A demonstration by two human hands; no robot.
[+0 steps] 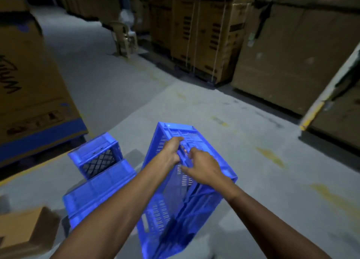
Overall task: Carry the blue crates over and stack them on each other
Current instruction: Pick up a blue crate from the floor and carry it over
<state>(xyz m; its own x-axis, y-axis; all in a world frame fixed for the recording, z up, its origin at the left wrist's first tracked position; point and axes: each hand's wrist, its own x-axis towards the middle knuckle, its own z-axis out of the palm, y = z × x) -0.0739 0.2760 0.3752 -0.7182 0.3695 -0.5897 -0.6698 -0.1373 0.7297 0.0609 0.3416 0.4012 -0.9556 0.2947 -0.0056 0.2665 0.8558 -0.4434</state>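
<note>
A blue slotted crate point(175, 210) hangs tilted in front of me, its long side facing up. My left hand point(171, 151) grips the upper rim of that crate, fingers curled over its edge. Touching the same rim just to the right, my right hand point(202, 167) has its fingers spread and partly hooked on it. On the floor to the left lies a second blue crate point(97, 192), and behind it stands a smaller blue crate point(95, 153) with a dark mesh side.
A big cardboard box point(29, 93) on a blue pallet stands at the left. A small cardboard box point(21, 227) lies at the lower left. Stacked cartons point(194, 34) line the far side, with a plastic chair point(124, 36) beside them. Grey concrete floor point(243, 142) spreads to the right.
</note>
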